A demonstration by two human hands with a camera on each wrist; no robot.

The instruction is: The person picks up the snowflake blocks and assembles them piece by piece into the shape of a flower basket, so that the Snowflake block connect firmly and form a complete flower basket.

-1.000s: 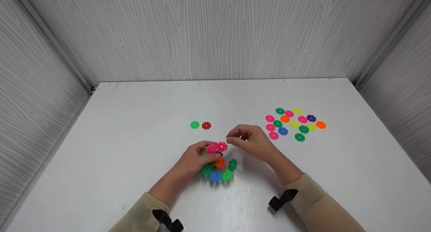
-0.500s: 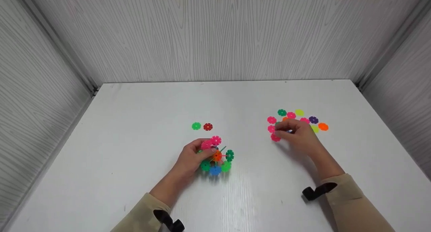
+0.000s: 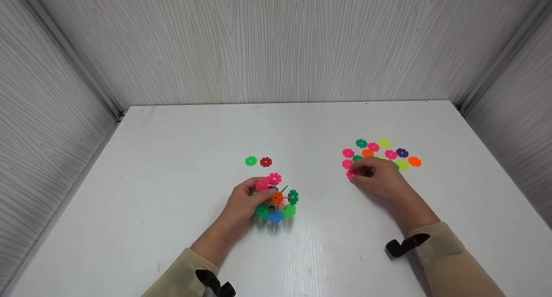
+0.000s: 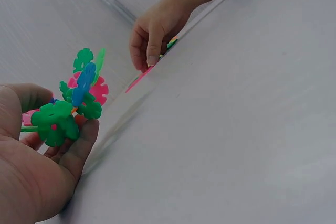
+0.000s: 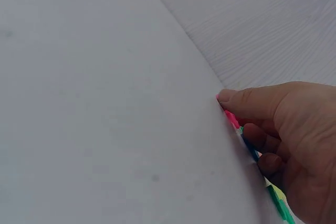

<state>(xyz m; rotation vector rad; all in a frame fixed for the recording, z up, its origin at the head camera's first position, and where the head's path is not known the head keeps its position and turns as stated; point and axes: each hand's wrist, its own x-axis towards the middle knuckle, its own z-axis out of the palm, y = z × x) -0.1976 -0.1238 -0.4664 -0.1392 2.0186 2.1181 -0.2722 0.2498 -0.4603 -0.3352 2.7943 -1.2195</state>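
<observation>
disc cluster (image 3: 276,198), head view, lower centre: gripped by the left hand (image 3: 243,204). right hand (image 3: 383,178), beside it a second ago, now at the pink disc (image 3: 350,175), right of centre; work seemingly shifted to the loose discs (image 3: 367,153). left wrist: cluster held, left side. right wrist: fingers bent at the pink disc; pinch or mere touch, cannot tell.

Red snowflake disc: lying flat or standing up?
The red snowflake disc lies flat: full face from above, thin line in the right wrist view.
</observation>
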